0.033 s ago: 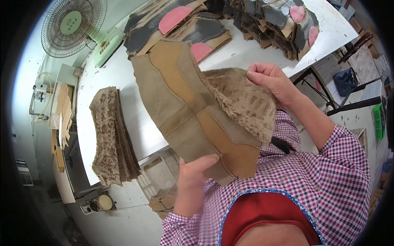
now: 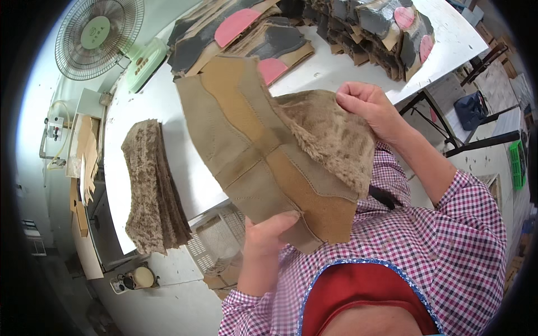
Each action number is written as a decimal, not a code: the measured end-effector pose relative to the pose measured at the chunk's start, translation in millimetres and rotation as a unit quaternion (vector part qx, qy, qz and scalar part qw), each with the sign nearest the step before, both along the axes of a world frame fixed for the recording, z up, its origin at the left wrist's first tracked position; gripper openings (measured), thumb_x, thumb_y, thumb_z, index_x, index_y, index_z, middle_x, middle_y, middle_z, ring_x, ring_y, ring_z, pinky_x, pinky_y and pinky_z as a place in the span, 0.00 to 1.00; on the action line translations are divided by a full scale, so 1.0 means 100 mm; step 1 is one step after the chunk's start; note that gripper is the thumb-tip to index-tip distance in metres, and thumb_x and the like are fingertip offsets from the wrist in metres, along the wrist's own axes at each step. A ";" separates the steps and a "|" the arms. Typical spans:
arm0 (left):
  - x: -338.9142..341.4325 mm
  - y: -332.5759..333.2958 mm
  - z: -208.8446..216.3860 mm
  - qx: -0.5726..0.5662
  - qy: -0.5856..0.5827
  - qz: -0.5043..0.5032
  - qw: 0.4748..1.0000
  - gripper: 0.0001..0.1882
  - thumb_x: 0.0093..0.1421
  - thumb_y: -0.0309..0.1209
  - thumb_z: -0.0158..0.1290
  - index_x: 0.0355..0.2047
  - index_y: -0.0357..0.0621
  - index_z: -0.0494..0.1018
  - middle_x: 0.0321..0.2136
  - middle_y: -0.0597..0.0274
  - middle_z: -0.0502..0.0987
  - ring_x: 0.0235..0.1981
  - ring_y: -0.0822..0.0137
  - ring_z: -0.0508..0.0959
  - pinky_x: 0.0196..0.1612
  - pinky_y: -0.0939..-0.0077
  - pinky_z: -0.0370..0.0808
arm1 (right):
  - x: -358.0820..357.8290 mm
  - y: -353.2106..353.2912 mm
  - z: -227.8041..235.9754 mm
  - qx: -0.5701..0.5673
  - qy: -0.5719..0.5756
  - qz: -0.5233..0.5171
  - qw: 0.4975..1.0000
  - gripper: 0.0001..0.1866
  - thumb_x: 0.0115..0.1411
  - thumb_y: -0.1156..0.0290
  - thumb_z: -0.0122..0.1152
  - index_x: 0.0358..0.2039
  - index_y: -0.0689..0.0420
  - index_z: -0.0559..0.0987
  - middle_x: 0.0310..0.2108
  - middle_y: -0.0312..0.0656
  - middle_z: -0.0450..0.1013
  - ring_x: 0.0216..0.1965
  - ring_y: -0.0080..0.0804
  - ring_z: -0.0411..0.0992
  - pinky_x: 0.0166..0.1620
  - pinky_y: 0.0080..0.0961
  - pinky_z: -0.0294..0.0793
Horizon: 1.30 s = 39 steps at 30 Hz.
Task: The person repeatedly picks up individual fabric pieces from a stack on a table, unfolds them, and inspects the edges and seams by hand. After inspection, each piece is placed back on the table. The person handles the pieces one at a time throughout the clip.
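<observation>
A stitched boot upper (image 2: 241,140), olive leather with tan suede panels, is held up over the table's front edge. My left hand (image 2: 268,232) grips its lower edge, thumb on top and the other fingers hidden behind. Along its right side lies a brown fleece lining (image 2: 330,134), its pile showing along a folded edge. The far corner of this lining is pinched between thumb and fingers of my right hand (image 2: 367,106). I cannot tell whether lining and upper are joined. To the left, a stack of fleece pieces (image 2: 148,185) overhangs the table edge.
On the white table (image 2: 193,168), stacked upper pieces with grey and pink patches (image 2: 238,28) lie at the back. Another such stack (image 2: 381,39) is at back right. A fan (image 2: 98,33) stands at the far left. Below the front edge sits a pale perforated basket (image 2: 216,241).
The upper and lining have shifted very slightly left and tilted a little. Both hands keep their hold.
</observation>
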State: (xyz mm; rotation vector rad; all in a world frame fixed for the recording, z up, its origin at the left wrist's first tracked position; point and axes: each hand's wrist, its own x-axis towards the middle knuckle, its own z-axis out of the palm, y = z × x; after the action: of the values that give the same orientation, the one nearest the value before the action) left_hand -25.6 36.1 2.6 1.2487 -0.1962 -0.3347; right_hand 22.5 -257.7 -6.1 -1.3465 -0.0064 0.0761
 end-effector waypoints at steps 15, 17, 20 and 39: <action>0.14 -0.22 0.28 -0.096 0.075 0.066 0.990 0.10 0.41 0.17 0.60 0.28 0.34 0.78 0.40 0.46 0.78 0.43 0.52 0.79 0.46 0.65 0.76 | 0.03 0.26 0.15 -0.300 -0.174 -0.197 0.917 0.10 0.62 0.67 0.58 0.36 0.62 0.78 0.29 0.39 0.72 0.31 0.25 0.69 0.35 0.22 0.69; 0.16 -0.26 0.25 -0.106 0.078 0.089 0.987 0.09 0.41 0.17 0.59 0.27 0.33 0.78 0.39 0.45 0.78 0.43 0.52 0.79 0.47 0.65 0.76 | -0.26 0.31 0.39 -0.398 -0.329 -0.210 0.830 0.08 0.59 0.71 0.62 0.36 0.60 0.78 0.30 0.41 0.72 0.32 0.31 0.71 0.36 0.24 0.70; 0.19 -0.29 0.24 -0.124 0.072 0.085 0.986 0.10 0.44 0.16 0.58 0.30 0.32 0.77 0.40 0.46 0.78 0.44 0.53 0.78 0.47 0.65 0.75 | -0.54 0.61 0.54 -0.496 -0.423 -0.130 0.747 0.10 0.51 0.75 0.67 0.35 0.60 0.77 0.31 0.43 0.71 0.32 0.40 0.71 0.36 0.29 0.72; 0.14 -0.21 0.21 -0.079 0.108 0.028 0.991 0.30 0.46 0.15 0.46 0.54 0.30 0.65 0.47 0.49 0.74 0.48 0.56 0.76 0.51 0.64 0.74 | -0.68 0.60 0.52 -0.370 -0.171 0.014 0.913 0.07 0.56 0.74 0.62 0.31 0.63 0.74 0.23 0.47 0.74 0.23 0.39 0.73 0.27 0.31 0.71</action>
State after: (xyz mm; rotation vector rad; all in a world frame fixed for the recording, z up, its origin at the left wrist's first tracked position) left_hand -11.5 14.8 23.5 1.0503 -0.0019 -0.3950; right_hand -45.4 -197.8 46.2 -2.1061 -0.3226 -0.1525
